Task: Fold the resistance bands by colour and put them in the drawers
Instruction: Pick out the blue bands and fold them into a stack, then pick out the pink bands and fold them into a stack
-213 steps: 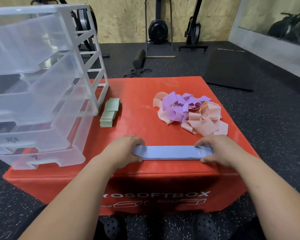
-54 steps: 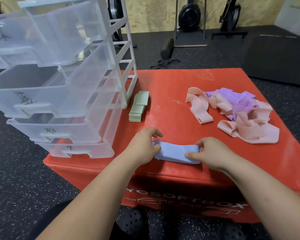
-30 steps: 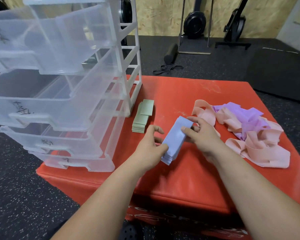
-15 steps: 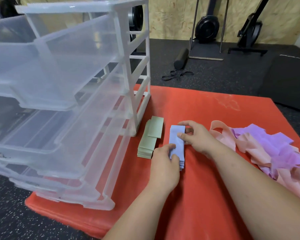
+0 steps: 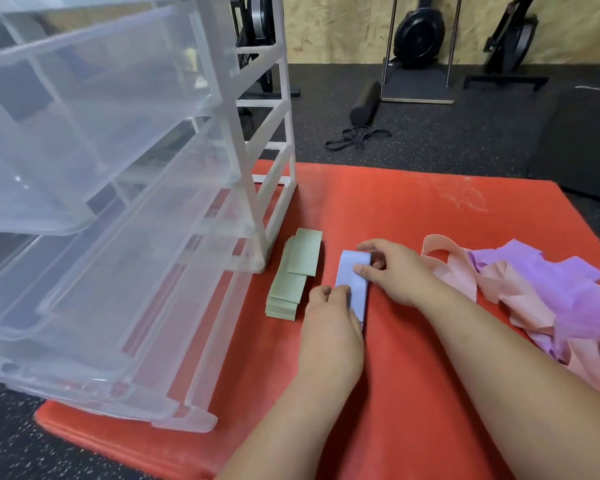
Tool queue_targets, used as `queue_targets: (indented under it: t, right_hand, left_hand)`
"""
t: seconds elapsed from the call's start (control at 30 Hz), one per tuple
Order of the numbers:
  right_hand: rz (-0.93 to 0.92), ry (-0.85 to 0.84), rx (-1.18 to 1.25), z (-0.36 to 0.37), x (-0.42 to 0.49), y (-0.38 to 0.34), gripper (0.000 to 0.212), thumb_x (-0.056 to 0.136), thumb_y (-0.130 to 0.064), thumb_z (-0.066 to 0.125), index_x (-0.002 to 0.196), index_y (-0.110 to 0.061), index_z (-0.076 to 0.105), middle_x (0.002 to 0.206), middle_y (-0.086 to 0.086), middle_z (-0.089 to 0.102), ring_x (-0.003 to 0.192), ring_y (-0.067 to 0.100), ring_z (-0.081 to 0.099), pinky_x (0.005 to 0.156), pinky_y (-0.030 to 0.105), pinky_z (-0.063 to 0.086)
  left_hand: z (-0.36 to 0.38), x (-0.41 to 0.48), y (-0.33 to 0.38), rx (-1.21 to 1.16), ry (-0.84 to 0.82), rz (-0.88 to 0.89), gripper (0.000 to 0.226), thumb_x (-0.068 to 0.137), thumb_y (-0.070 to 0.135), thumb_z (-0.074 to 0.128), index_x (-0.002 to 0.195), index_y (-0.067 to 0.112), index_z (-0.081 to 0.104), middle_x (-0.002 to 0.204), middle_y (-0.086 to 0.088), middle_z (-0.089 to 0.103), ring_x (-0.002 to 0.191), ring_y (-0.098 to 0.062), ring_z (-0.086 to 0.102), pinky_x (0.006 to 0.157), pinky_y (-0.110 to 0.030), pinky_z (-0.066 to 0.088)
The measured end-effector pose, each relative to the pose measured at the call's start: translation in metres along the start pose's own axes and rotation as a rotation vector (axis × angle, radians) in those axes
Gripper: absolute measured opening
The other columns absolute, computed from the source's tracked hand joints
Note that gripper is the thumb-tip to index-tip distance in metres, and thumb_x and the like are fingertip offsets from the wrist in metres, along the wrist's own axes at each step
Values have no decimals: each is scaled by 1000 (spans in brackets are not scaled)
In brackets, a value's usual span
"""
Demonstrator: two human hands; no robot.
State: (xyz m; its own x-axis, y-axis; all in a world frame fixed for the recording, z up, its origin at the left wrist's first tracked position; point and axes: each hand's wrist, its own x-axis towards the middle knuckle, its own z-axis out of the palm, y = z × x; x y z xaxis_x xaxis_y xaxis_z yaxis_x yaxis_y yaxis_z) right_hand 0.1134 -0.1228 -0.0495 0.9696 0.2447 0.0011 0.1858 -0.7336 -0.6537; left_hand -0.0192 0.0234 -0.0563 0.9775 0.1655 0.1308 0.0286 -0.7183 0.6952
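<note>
Beside green stack (image 5: pixel 290 282), folded blue bands (image 5: pixel 359 297)

Held bands (image 5: pixel 359 297): pale periwinkle blue
Folded stack (image 5: pixel 293 275), left of grip: sage green
Right of grip: pink bands (image 5: pixel 520 296), lilac bands (image 5: pixel 568 285)
Box (image 5: pixel 413 209) beneath grip: orange-red
Drawers (image 5: pixel 118 168): clear, whitish frame
</note>
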Motion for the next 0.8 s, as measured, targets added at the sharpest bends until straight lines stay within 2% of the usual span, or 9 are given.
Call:
queue_targets:
  t: [0.13,0.33,0.5,0.67,0.8]
  right_hand:
    - [18,18,25,0,2,-4,42,89,-37,79,129,-34,68,100,-14,68,87,10,63,92,35,53]
    - [9,46,10,1,-3,-4,39,89,-36,78,127,-36,70,113,-7,72,93,10,66,91,32,51]
    - [-1,38,-80,1,-3,-7,44,92,-39,75,135,-34,68,123,1,68,113,21,66,103,39,50]
    - [2,77,-38,-6,-12,-10,38,99,-37,67,137,-35,65,124,2,69,112,18,67,103,38,49]
    - [-27,81,-84,-6,-28,-8,36,101,-39,63,137,-35,65,120,4,67,111,22,67,100,40,49]
  left_hand:
    - [3,-3,4,54,16,-1,32,107,21,47,133,14,63,141,-10,49,118,-28,60,98,-36,50]
    - [3,-2,0,50,24,9,29,104,20,51,130,15,63,139,-8,50,111,-29,61,94,-41,53]
    - [5,-3,-1,138,13,23,28,106,22,48,129,15,62,142,-10,49,115,-31,54,95,-42,51]
    - [-1,-2,-2,127,57,48,32,109,28,47,134,20,64,140,-5,52,112,-28,57,93,-42,52]
    - [-3,-3,-2,139,63,82,26,108,32,47,117,20,69,133,-3,56,104,-27,57,85,-42,53]
